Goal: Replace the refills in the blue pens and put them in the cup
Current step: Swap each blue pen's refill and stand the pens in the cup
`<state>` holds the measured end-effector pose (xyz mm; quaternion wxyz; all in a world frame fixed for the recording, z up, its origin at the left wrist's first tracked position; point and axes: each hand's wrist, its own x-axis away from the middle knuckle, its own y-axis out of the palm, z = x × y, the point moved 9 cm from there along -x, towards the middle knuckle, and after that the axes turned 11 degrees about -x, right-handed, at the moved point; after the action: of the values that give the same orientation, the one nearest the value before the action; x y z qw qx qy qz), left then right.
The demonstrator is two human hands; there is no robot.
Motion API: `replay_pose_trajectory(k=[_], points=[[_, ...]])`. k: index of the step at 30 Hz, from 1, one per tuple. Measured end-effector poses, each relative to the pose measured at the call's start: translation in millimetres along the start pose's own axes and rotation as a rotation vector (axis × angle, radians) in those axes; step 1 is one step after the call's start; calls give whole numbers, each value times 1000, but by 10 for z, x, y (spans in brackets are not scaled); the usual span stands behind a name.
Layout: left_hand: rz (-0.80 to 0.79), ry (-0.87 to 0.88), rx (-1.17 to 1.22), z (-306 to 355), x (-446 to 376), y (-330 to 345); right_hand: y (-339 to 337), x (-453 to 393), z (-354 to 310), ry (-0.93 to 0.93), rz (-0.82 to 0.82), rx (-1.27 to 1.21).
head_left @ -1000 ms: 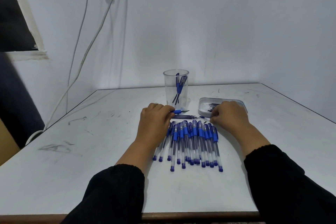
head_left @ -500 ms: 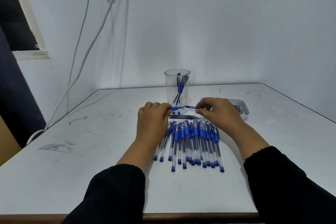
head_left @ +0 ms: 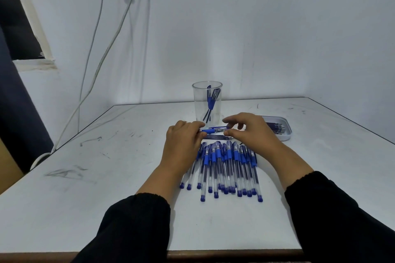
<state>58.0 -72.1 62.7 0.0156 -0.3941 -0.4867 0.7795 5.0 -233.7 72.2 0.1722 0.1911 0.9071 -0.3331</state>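
My left hand [head_left: 183,145] grips a blue pen [head_left: 210,130] lying sideways above the table, just in front of the clear cup [head_left: 207,102]. My right hand [head_left: 252,132] meets it at the tip end, thumb and fingers pinching a thin refill [head_left: 220,127] at the pen's front. The cup stands upright with a few blue pens inside. A row of several blue pens [head_left: 226,168] lies on the white table [head_left: 106,177] under and between my wrists. A few loose refills [head_left: 218,137] lie just beyond the row.
A white tray [head_left: 284,136] with several refills sits to the right, partly behind my right hand. Cables [head_left: 94,70] hang down the wall at the left. The wall closes the table's far and right sides.
My right hand left the tray with a refill and came over to the pen in my left hand, closing in on its tip. The left hand stayed put.
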Motion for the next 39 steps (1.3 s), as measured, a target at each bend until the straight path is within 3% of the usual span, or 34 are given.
replay_pose_trajectory(k=[12,24,29,33,39], points=[[67,45,-29,39,-4,-53,44,9,48,129,-9,-282],[18,25,-45,29,-53,6,30,18,-7,111,-7,-281],[80,82,-97,100,-57,-59,-34,8,17,84,30,-430],[88,96,-232,45,-110,-103,-258,-34,71,56,191,-634],[62,-74,-100,-263,-437,-145,-809,-177,64,-63,585,-894]])
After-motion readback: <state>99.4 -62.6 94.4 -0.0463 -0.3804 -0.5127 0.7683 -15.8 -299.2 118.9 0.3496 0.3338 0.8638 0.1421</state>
